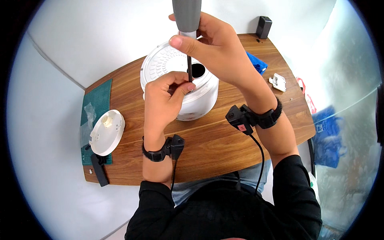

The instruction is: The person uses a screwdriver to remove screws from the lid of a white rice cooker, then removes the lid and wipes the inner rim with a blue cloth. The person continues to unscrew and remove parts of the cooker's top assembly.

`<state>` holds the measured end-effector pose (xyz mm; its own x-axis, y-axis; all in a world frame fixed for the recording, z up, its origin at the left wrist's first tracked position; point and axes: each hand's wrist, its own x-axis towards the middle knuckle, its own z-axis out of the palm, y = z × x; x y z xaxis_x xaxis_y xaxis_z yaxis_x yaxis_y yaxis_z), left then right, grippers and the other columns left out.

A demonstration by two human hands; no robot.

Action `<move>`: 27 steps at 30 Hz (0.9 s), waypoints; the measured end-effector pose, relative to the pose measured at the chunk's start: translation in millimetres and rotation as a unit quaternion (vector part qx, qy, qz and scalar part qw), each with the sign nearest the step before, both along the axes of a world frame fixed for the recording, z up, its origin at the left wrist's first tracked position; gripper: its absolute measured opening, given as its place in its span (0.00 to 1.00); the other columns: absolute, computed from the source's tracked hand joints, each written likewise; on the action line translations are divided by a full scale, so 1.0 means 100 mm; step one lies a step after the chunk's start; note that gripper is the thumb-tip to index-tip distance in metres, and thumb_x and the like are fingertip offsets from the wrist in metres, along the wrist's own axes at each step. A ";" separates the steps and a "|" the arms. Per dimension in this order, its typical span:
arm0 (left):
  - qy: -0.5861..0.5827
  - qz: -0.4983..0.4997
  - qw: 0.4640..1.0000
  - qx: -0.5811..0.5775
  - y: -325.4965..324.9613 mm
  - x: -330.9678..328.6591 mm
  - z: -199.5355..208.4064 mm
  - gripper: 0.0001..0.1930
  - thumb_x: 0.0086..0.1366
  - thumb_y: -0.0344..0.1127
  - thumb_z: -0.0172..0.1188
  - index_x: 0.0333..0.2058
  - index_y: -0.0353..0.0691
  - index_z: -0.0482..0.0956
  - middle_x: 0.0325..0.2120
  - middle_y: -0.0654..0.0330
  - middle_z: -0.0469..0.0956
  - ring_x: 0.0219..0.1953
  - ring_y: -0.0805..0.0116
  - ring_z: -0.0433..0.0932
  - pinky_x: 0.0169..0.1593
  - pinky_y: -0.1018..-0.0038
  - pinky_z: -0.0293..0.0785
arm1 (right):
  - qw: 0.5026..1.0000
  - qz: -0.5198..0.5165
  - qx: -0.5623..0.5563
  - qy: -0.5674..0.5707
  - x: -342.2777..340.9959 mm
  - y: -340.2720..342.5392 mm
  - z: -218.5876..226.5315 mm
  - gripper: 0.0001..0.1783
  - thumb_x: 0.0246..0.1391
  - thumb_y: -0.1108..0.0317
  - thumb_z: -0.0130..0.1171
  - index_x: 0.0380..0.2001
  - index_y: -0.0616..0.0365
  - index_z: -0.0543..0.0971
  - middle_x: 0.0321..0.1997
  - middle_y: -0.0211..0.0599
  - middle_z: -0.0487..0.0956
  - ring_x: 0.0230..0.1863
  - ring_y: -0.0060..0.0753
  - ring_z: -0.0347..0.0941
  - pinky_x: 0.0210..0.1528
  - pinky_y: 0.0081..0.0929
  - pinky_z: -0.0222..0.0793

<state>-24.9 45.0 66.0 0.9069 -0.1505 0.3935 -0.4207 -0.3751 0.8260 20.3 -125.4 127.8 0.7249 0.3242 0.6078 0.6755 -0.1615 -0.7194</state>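
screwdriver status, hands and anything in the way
Right hand holding screwdriver. Left hand at its lower end, over white drum. Left fingers obscuring tip.

L of white drum: passable strip of tabletop, up to round white cover. Above drum top: blocked by L hand, R hand & upright screwdriver. Front of drum: gap btwn forearms, narrowed by black wrist units. R of drum, past R forearm: more tabletop, then white plastic pc; blue bundle farther back. Behind drum: wall.
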 end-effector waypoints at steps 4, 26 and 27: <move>-0.008 0.016 0.999 -0.028 -0.01 0.01 -0.03 0.07 0.59 0.22 0.66 0.37 0.33 0.85 0.28 0.56 0.85 0.31 0.72 0.83 0.37 0.77 0.77 | 0.999 0.012 0.040 -0.003 0.02 0.00 0.01 0.26 0.55 0.61 0.69 0.50 0.70 0.76 0.33 0.43 0.82 0.33 0.26 0.78 0.33 0.22 0.73; -0.049 -0.040 0.997 0.041 0.03 0.02 -0.02 0.13 0.54 0.21 0.68 0.39 0.37 0.84 0.32 0.56 0.81 0.29 0.69 0.80 0.37 0.74 0.79 | 0.988 0.051 0.140 0.049 -0.01 0.00 0.04 0.30 0.52 0.58 0.73 0.47 0.70 0.73 0.31 0.46 0.82 0.30 0.30 0.79 0.31 0.24 0.74; -0.044 -0.046 0.998 0.021 0.04 0.03 -0.04 0.13 0.54 0.21 0.68 0.39 0.37 0.84 0.32 0.56 0.81 0.29 0.69 0.80 0.37 0.74 0.79 | 0.990 0.051 0.119 0.064 -0.03 -0.01 0.07 0.30 0.52 0.58 0.72 0.48 0.71 0.73 0.30 0.45 0.82 0.30 0.30 0.78 0.31 0.24 0.74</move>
